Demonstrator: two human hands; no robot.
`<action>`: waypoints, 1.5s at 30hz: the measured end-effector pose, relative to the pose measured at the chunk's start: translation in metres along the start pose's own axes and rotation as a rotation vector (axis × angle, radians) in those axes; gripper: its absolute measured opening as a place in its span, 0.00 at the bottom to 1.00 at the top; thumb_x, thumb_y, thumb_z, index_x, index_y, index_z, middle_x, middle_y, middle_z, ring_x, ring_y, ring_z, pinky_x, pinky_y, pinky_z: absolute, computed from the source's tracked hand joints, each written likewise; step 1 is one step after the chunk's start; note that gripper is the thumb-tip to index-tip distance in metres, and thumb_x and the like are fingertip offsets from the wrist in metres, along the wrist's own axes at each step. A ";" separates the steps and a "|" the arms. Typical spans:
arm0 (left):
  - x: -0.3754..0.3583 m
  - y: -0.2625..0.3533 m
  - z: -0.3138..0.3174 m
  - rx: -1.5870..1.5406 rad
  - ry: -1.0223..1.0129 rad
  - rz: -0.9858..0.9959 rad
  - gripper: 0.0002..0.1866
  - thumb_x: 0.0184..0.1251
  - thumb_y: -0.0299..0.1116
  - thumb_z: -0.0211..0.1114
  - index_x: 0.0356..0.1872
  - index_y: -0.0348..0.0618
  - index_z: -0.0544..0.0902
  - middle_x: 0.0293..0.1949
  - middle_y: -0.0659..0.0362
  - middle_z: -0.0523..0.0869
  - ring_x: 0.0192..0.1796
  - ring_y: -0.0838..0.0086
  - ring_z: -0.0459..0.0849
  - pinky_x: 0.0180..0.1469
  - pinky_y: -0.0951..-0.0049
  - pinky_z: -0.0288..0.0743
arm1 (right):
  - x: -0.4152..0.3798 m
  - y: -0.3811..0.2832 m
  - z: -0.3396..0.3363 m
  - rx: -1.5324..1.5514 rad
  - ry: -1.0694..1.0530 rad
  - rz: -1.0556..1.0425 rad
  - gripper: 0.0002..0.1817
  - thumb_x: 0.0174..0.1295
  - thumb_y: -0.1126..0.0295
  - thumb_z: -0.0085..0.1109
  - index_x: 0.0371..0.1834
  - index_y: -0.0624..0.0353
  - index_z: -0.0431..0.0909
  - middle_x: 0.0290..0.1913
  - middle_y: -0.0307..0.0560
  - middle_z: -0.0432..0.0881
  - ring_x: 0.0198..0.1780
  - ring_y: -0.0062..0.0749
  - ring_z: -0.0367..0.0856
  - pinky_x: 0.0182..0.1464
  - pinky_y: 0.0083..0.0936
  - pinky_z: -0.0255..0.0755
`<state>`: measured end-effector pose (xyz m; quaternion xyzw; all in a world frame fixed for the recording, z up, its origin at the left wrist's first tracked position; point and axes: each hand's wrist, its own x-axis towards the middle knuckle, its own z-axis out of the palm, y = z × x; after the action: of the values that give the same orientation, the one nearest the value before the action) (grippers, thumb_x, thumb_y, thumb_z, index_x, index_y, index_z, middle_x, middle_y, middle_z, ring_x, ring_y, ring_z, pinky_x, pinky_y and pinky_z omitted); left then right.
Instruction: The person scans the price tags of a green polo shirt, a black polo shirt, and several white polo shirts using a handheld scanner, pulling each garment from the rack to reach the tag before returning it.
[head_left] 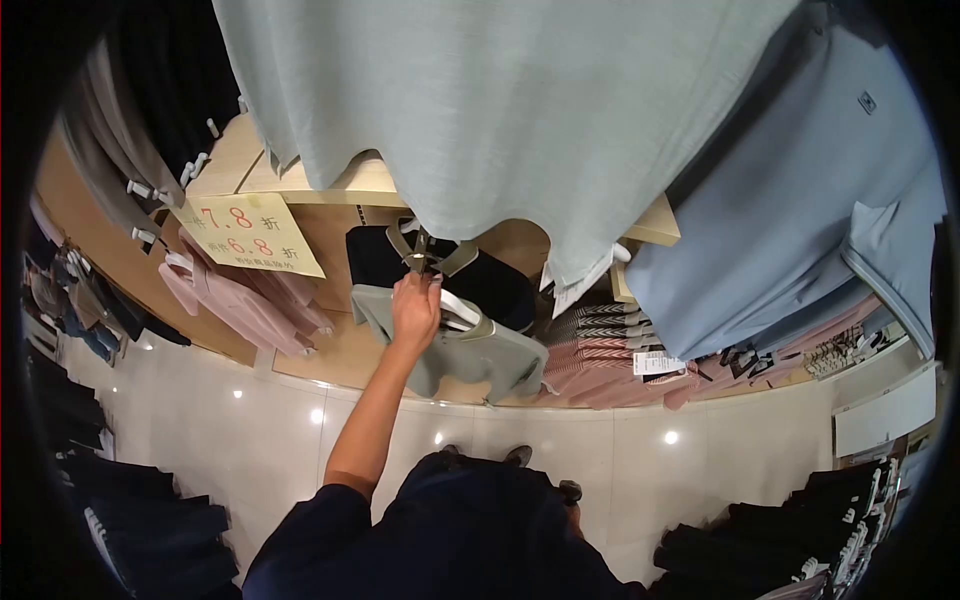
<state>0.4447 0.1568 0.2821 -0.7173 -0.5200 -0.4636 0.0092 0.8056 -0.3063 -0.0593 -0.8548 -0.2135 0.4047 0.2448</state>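
Note:
My left hand (416,308) reaches forward, its fingers closed around the top of a clothes hanger (459,312) just below the rail. A grey-green collared shirt (455,358) hangs from this hanger. Behind it hangs a black garment (508,290), beside an olive-toned collar near my fingers. At my right side only a sliver of my right hand or wrist (574,515) shows, next to a small dark object (570,491) that I cannot make out; its fingers are hidden.
A large pale green shirt (480,100) hangs close overhead, with a blue shirt (790,190) to its right. A yellow price sign (250,238) hangs from the wooden shelf (340,187). Pink shirts (240,300) hang left; striped shirts (605,340) right. Dark clothes racks (150,520) stand behind me.

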 end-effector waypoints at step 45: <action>-0.016 0.026 -0.077 -0.344 -0.308 -0.243 0.17 0.73 0.40 0.60 0.28 0.36 0.76 0.25 0.47 0.76 0.29 0.49 0.77 0.33 0.58 0.69 | 0.076 -0.004 0.013 -0.254 -0.107 -0.096 0.21 0.58 0.53 0.62 0.40 0.62 0.81 0.35 0.59 0.85 0.41 0.51 0.85 0.44 0.43 0.75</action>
<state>0.4128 0.0951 0.3278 -0.7027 -0.5110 -0.4285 -0.2479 0.8390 -0.2572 -0.1090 -0.8448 -0.3164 0.4075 0.1422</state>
